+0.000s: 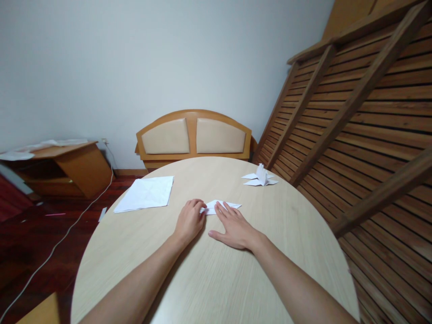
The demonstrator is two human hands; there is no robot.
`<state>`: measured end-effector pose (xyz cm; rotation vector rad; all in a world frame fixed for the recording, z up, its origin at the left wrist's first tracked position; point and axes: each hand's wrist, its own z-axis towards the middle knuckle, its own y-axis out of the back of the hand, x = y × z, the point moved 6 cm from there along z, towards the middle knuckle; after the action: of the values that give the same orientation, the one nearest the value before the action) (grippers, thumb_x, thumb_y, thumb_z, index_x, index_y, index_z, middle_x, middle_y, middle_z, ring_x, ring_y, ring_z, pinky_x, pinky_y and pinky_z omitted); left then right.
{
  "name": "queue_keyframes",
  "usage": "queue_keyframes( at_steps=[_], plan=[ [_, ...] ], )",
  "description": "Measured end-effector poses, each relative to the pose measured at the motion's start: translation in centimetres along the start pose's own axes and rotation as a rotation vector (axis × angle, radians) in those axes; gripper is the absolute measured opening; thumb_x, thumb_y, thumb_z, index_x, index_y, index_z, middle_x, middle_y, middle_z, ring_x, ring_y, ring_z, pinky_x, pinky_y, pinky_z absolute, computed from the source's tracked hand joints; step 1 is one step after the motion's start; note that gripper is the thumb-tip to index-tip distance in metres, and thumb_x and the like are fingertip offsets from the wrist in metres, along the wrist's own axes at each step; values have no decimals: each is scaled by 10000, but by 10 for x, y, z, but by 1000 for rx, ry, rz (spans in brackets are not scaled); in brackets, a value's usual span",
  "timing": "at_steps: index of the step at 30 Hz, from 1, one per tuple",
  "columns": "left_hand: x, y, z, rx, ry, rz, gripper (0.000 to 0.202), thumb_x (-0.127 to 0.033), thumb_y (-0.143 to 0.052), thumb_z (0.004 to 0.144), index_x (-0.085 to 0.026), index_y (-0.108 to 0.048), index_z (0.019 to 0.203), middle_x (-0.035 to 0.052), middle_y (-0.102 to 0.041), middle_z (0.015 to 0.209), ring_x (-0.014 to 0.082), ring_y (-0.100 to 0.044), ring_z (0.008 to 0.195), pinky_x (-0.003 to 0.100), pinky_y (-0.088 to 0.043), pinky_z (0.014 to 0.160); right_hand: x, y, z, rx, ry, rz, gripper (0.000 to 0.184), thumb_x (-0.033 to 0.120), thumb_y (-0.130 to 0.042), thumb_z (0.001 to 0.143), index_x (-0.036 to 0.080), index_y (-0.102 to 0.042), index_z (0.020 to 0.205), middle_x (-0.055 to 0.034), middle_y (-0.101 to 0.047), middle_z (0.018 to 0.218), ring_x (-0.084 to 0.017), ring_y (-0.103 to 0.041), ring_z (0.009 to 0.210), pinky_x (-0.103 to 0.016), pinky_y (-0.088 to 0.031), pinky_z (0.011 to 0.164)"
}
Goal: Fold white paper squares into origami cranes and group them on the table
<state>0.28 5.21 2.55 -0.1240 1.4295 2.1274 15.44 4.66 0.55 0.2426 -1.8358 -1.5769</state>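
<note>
A small folded white paper (210, 208) with pointed ends lies on the round table in front of me. My left hand (191, 218) is closed at its left end, fingers curled over the tip. Flat on the right part of the paper rests my right hand (233, 226), its fingers spread and the thumb out on the tabletop; these fingers cover part of the folds. To the right, farther back, stand folded paper figures (261, 176) with pointed wings, close together. A stack of white paper sheets (146, 193) lies at the left of the table.
The pale round table (202, 288) has a curved edge. Behind it stands a padded headboard (194, 135) against the wall. Wooden slatted panels (337, 117) lean on the right. At left are a wooden desk (77, 168) and a white cable (72, 226) on the floor.
</note>
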Motion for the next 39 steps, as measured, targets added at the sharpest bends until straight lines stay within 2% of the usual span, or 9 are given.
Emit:
queue_keyframes(
  at_steps=[3, 7, 13, 18, 20, 23, 26, 31, 39],
  plan=[
    [-19, -6, -4, 117, -200, -29, 397, -183, -461, 940, -214, -561, 1323, 96, -551, 1417, 227, -503, 1304, 404, -397, 1102, -1, 0, 1, -21, -2, -13, 929, 740, -366, 888, 142, -177, 1573, -105, -77, 1648, -305, -21, 1522, -506, -70, 1207],
    [-25, -21, -12, 300, -246, 17, 496, -280, -331, 1010, -185, -374, 1495, 114, -397, 1551, 232, -356, 1440, 473, -313, 1159, -2, -1, 1, -15, -9, -25, 851, 651, -342, 934, 132, -142, 1577, -110, -60, 1647, -286, -27, 1524, -491, -81, 1211],
    [-21, -27, -15, 344, -220, 62, 512, -366, -311, 1024, -152, -409, 1479, 138, -381, 1552, 248, -317, 1460, 475, -289, 1168, -7, 5, -6, 67, -141, -32, 957, 724, -300, 901, 65, -117, 1571, -153, -31, 1634, -317, 1, 1518, -534, -41, 1214],
    [-19, -28, -16, 362, -204, 73, 543, -405, -301, 1025, -143, -381, 1495, 129, -341, 1574, 253, -291, 1470, 458, -248, 1184, -20, 11, -12, 61, -258, -76, 1035, 788, -325, 853, 44, -184, 1559, -186, -93, 1629, -349, -35, 1514, -557, -56, 1207],
    [-19, -27, -16, 355, -206, 80, 546, -421, -307, 1022, -161, -379, 1497, 122, -340, 1577, 257, -281, 1474, 470, -228, 1188, -26, 14, -13, 0, -273, -109, 927, 711, -331, 901, 44, -260, 1540, -196, -173, 1618, -357, -100, 1509, -569, -86, 1199],
    [-22, -24, -16, 360, -237, 80, 526, -403, -337, 1013, -179, -401, 1485, 116, -384, 1558, 266, -316, 1458, 489, -234, 1184, -32, 25, -9, -167, -229, -144, 624, 448, -339, 979, 77, -409, 1475, -183, -378, 1549, -351, -282, 1454, -562, -171, 1176],
    [-33, -18, -17, 368, -326, 51, 507, -365, -380, 999, -177, -429, 1468, 118, -439, 1525, 274, -372, 1425, 484, -272, 1174, -38, 34, -3, -305, -163, -109, 484, 261, -360, 962, 108, -507, 1397, -159, -532, 1435, -291, -456, 1332, -464, -298, 1134],
    [-46, -11, -19, 376, -446, 13, 509, -359, -440, 973, -191, -444, 1453, 113, -493, 1482, 286, -432, 1376, 492, -311, 1156, -47, 32, 3, -368, -134, -7, 400, 302, -435, 964, 153, -610, 1292, -127, -606, 1340, -266, -525, 1236, -411, -389, 1059],
    [-45, -14, -21, 421, -438, 7, 540, -397, -427, 976, -190, -403, 1474, 114, -453, 1513, 297, -365, 1426, 515, -301, 1163, -47, 29, 5, -412, -48, 108, 251, 271, -527, 940, 188, -678, 1123, -96, -676, 1177, -230, -576, 1122, -372, -413, 996]
  ],
)
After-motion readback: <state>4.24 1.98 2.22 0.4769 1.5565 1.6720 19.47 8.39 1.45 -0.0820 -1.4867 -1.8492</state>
